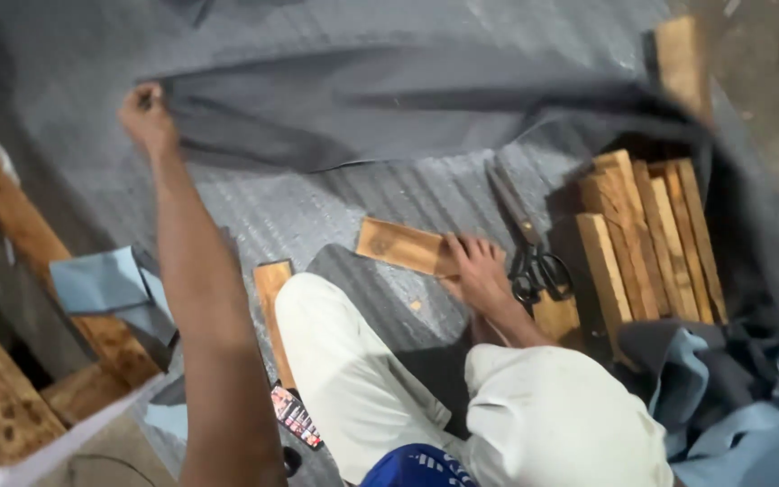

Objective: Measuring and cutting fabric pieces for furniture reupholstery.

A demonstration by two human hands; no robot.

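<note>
My left hand [146, 115], at ten o'clock, pinches the grey fabric [389, 104] fold. My right hand [478, 269] lies spread on a wooden block [403, 245]; black scissors [529, 243] lie just at its three o'clock.

Black-handled scissors [534, 257] lie just right of the right hand, blades pointing away. Further right, a stack of wooden slats [646, 239] rests side by side, partly under dark cloth. One more wooden piece [682, 63] stands far beyond the right hand. Below the left hand, beside the forearm, sit light blue fabric scraps [105, 284] and rough timber beams [11, 225]. A short plank [272, 316] lies between both arms, touching the white trouser leg [344, 370].
</note>
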